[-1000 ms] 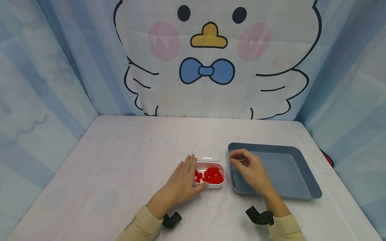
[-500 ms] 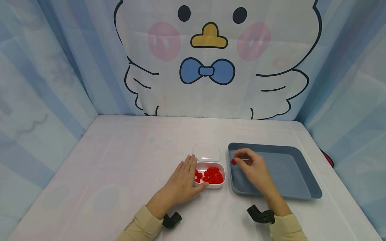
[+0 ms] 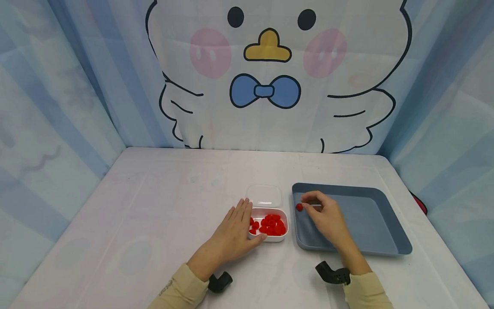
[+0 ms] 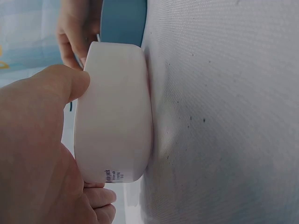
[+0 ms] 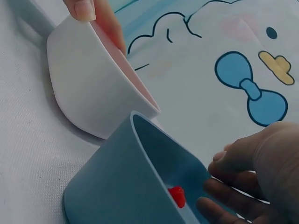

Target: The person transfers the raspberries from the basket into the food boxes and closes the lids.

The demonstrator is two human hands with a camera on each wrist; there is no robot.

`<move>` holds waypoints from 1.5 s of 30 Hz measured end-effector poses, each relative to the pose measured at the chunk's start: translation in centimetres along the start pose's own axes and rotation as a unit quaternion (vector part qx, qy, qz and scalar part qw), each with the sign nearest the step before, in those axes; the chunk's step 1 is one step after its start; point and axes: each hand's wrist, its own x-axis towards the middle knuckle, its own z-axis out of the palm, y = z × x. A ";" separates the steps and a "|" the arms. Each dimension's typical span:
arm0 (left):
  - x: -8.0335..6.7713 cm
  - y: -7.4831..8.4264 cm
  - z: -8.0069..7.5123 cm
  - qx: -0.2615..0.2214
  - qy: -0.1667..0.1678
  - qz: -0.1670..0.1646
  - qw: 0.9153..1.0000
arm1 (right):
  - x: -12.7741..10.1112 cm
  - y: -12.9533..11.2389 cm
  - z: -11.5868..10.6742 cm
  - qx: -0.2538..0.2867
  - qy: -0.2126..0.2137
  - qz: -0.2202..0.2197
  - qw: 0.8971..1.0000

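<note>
My left hand (image 3: pixel 233 234) holds a small white plastic box (image 4: pixel 114 112), its thumb at the near rim and its fingers along the left end. Several small red pieces (image 3: pixel 272 224) lie in the box, some hidden behind the hand. One round red piece (image 3: pixel 299 207) rests in the left part of the blue-grey tray (image 3: pixel 366 223). Beside it is my right hand (image 3: pixel 326 219), thumb and fingers loosely bent. In the right wrist view the red piece (image 5: pixel 177 196) sits apart from the right fingertips. A thin pale line shows between the right fingers.
A clear plastic lid (image 3: pixel 264 195) lies just behind the box on the white-covered table (image 3: pixel 154 214). The tray stands close to the box's right, with raised walls. A printed curtain (image 3: pixel 266 128) hangs along the table's back edge, with more curtain at both sides.
My right hand has moved slightly right over the tray. The red piece, hidden at first and then at its fingertips, now sits in the tray beside them. My left hand has stayed still.
</note>
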 end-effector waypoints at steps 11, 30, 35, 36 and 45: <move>-0.1 -0.1 0.0 0.000 0.000 -0.002 1.000 | 0.3 0.5 0.4 -0.008 -0.030 0.005 1.000; 0.0 0.0 0.0 -0.006 -0.005 -0.006 1.000 | 0.8 0.8 0.6 -0.036 -0.074 0.032 0.996; 0.0 0.0 0.0 -0.006 -0.007 -0.008 1.000 | 0.8 0.9 0.6 -0.043 -0.076 0.024 0.996; 0.0 0.0 0.0 -0.006 -0.006 -0.007 1.000 | 0.8 1.0 0.7 -0.042 -0.074 0.022 0.996; 0.0 0.0 0.0 -0.009 -0.006 -0.008 1.000 | 1.0 1.2 1.0 -0.044 -0.056 0.022 0.997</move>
